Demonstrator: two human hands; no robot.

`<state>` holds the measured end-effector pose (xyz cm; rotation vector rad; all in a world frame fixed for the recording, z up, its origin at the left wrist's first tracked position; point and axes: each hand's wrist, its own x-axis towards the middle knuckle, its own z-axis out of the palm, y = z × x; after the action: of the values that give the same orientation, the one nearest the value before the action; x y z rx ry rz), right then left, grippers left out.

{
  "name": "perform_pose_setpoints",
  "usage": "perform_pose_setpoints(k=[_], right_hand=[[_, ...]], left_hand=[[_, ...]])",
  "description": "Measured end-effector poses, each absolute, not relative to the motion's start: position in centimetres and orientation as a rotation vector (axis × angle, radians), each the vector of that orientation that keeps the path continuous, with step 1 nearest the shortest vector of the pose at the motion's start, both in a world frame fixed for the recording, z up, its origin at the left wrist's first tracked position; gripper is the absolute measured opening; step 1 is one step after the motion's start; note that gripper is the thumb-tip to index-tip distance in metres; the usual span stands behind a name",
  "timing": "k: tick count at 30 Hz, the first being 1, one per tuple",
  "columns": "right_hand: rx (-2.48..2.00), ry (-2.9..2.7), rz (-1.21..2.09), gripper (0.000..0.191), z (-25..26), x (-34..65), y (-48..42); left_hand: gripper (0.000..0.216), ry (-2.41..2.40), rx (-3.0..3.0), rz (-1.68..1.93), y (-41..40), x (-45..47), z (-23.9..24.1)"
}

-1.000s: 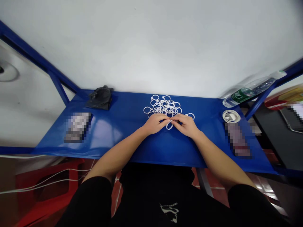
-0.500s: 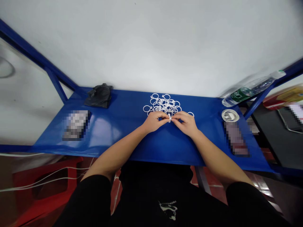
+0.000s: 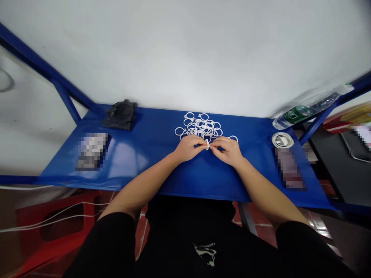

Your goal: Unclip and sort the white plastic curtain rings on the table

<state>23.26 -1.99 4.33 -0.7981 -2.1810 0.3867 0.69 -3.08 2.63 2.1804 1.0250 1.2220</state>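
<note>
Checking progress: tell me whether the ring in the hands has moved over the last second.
Yes. The white ring, pinched between the left hand and right hand, sits nearer the ring pile than before.

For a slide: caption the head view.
Left hand and right hand pinch one white ring before a ring pile on a blue shelf.

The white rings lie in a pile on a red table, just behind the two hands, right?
No, the head view shows the table is blue, not red. The rings do lie in a pile on it, just behind the left hand and right hand, which pinch one ring.
</note>
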Motion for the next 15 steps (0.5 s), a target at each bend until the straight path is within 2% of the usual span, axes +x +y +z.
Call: perform_pose_setpoints(k=[7, 15], right_hand=[[-0.803, -2.192, 0.396, 0.016, 4.15, 23.35, -2.00], [-0.830, -2.167, 0.421, 0.018, 4.18, 23.13, -2.03]], left_hand=[[0.016, 1.049, 2.239, 1.188, -2.93, 0.61, 2.25], [0.013, 1.062, 2.203, 1.333, -2.98, 1.24, 1.97]])
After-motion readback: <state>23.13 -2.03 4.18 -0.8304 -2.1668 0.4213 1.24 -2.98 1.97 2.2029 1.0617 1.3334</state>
